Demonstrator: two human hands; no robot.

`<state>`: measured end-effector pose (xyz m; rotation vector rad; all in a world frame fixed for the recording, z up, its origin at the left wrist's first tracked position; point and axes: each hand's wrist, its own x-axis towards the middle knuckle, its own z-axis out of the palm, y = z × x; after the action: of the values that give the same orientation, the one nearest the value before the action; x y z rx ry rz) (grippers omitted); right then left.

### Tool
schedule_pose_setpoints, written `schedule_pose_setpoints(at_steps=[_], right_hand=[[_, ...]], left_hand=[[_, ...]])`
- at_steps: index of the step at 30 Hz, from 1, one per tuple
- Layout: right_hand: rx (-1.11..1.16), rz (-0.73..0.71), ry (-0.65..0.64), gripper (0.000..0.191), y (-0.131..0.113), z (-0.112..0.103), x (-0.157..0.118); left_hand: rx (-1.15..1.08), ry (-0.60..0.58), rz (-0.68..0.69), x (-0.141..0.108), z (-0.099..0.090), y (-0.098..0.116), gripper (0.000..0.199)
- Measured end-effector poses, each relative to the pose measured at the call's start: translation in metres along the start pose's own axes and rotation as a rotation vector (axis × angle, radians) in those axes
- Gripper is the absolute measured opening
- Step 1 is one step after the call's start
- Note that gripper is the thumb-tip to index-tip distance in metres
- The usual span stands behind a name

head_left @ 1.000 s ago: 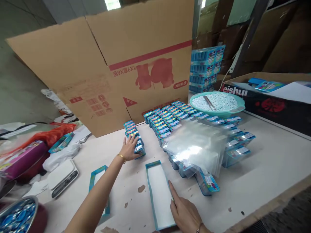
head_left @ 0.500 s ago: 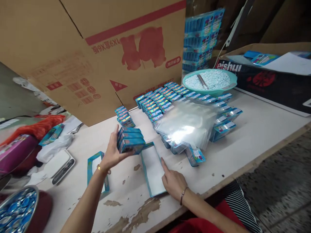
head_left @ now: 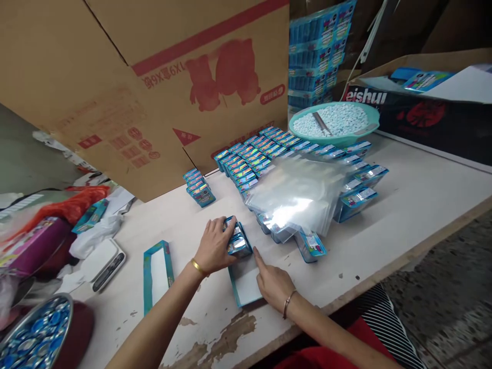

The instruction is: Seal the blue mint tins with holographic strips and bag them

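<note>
My left hand (head_left: 213, 248) is closed over a row of small blue boxes (head_left: 239, 245) with clear plastic fronts. These boxes sit at the far end of a shallow blue-rimmed cardboard tray (head_left: 246, 287) with a white inside. At the tray's right wall is my right hand (head_left: 274, 287), index finger stretched along the edge and the other fingers curled at the near corner. A second blue-rimmed tray (head_left: 167, 261) lies to the left, beyond my left forearm. Further back stands a short row of similar boxes (head_left: 202, 195).
Many blue boxes (head_left: 246, 166) stand in rows, partly under clear plastic bags (head_left: 300, 192). Behind are a large carton (head_left: 161, 118), a teal basin (head_left: 334, 138) of pale pellets and a black carton (head_left: 426, 118). A white scale (head_left: 107, 259) and a metal pot (head_left: 65, 328) are left.
My left hand has moved right and down, bringing the boxes from the air into the tray's far end. My right hand stays at the tray's right wall.
</note>
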<state>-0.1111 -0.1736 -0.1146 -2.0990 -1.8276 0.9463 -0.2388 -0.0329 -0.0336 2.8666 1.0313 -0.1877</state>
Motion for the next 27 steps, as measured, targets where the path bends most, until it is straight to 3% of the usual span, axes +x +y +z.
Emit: schedule_pose_setpoints(at_steps=[3, 7, 10, 12, 15, 19, 24, 27], right_hand=[[0.013, 0.006, -0.001, 0.067, 0.001, 0.001, 0.004], [0.023, 0.019, 0.017, 0.068, 0.0, 0.01, 0.007], [0.049, 0.0, 0.057, 0.07, 0.003, 0.022, 0.012], [0.059, -0.013, 0.084, 0.072, 0.007, 0.03, 0.015], [0.069, -0.031, 0.075, 0.072, 0.011, 0.036, 0.019], [0.058, -0.03, 0.037, 0.072, 0.012, 0.036, 0.018], [0.035, -0.024, 0.058, 0.07, 0.009, 0.03, 0.016], [0.025, -0.004, 0.026, 0.069, 0.005, 0.022, 0.014]], left_hand=[[-0.08, 0.032, 0.066, 0.025, -0.012, -0.045, 0.107], [0.021, 0.276, -0.206, 0.083, -0.029, -0.131, 0.111], [0.074, 0.184, -0.325, 0.123, -0.027, -0.183, 0.121], [0.059, 0.086, -0.367, 0.137, -0.019, -0.202, 0.121], [0.031, 0.051, -0.378, 0.138, -0.004, -0.209, 0.117], [0.059, 0.142, -0.318, 0.126, 0.006, -0.197, 0.107], [0.009, 0.143, -0.379, 0.127, -0.008, -0.186, 0.115], [-0.079, 0.125, -0.433, 0.106, -0.022, -0.18, 0.116]])
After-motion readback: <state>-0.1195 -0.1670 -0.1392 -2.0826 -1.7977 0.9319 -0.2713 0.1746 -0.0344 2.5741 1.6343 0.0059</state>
